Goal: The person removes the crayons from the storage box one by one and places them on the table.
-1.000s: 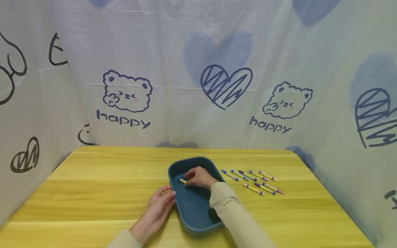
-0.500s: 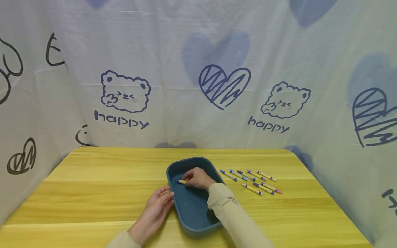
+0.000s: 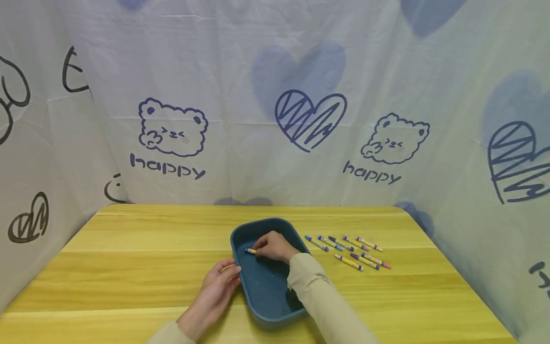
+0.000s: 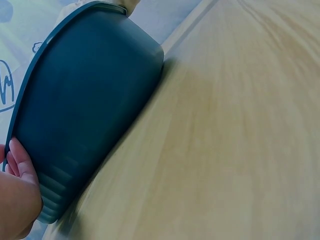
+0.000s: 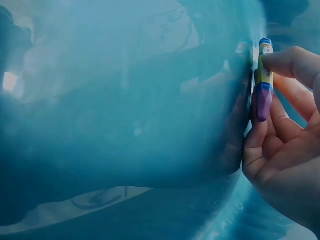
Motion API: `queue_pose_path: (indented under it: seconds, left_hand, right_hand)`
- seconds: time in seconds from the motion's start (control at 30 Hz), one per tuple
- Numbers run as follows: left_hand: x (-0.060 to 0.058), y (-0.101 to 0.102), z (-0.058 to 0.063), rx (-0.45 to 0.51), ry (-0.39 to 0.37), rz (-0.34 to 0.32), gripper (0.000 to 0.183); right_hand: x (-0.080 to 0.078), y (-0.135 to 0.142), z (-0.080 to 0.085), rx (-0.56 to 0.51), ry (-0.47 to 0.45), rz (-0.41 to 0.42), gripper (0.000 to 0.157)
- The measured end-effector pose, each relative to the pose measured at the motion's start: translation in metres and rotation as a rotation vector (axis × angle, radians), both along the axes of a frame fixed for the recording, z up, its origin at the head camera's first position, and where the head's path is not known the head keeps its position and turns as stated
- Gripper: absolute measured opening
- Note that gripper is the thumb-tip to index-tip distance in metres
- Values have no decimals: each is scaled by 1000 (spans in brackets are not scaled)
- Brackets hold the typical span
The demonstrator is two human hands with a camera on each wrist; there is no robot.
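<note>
A deep blue-green rectangular plastic box (image 3: 268, 296) stands on the table. On its left side my left hand (image 3: 216, 286) grips the wall, with fingers at the rim in the left wrist view (image 4: 22, 165). Inside the box, low over its floor, my right hand (image 3: 275, 247) pinches a crayon (image 3: 250, 251). The right wrist view shows this crayon (image 5: 265, 80) with a purple tip and a yellow wrapper with blue bands, between thumb and fingers close to the box floor.
Right of the box, several crayons (image 3: 349, 263) in yellow wrappers lie loosely in two rows on the wood-grain table (image 3: 150, 267). A white printed cloth (image 3: 240, 157) hangs behind the table and along both sides.
The crayon end showing past the right fingertips has shifted slightly and now lies nearly level. Both hands stay at the box; the whole head view has shifted a little.
</note>
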State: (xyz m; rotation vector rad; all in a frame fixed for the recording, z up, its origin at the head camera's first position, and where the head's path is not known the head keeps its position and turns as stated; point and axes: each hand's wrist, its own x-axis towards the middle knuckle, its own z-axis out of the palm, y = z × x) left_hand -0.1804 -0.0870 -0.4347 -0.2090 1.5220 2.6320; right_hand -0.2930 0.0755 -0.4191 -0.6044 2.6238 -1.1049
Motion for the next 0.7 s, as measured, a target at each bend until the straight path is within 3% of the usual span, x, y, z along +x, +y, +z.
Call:
queue_pose_path:
  seconds: [0.43,0.7]
  left_hand:
    - [2,1,0,5,9,6,20]
    - [2,0,0,12,20,8,18]
  right_hand:
    - [-3,1,10,-57,-20,-14,13]
    - [-4,4,29,-52,3,26,15]
